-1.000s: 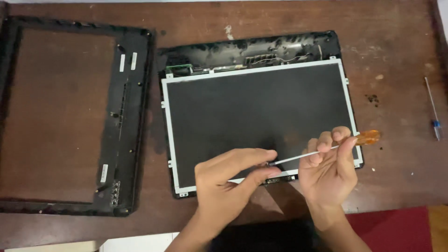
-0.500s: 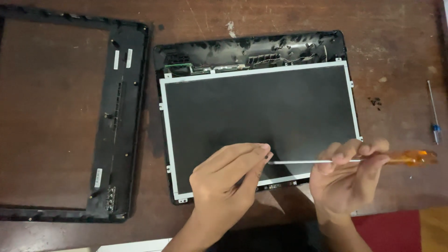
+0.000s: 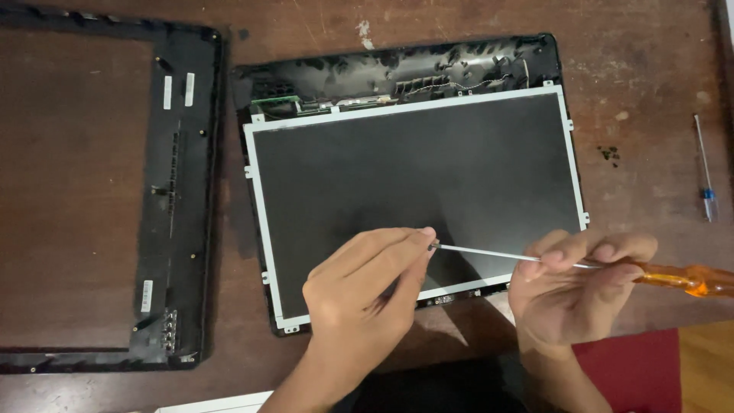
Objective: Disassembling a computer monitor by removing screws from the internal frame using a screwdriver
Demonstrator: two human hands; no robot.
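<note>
Right hand gripped an orange-handled screwdriver; left hand pinched its tip over the dark screen panel. Panel lay in its black lid on the tabletop. Detached bezel lay left; a small blue screwdriver far right.

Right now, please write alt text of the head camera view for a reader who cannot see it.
Two bare hands hold an orange-handled screwdriver over a dark rectangular laptop screen panel on a brown wooden table: right hand on the shaft, left hand pinching its tip. A detached black plastic bezel frame lies left, a small blue-handled screwdriver right.
</note>
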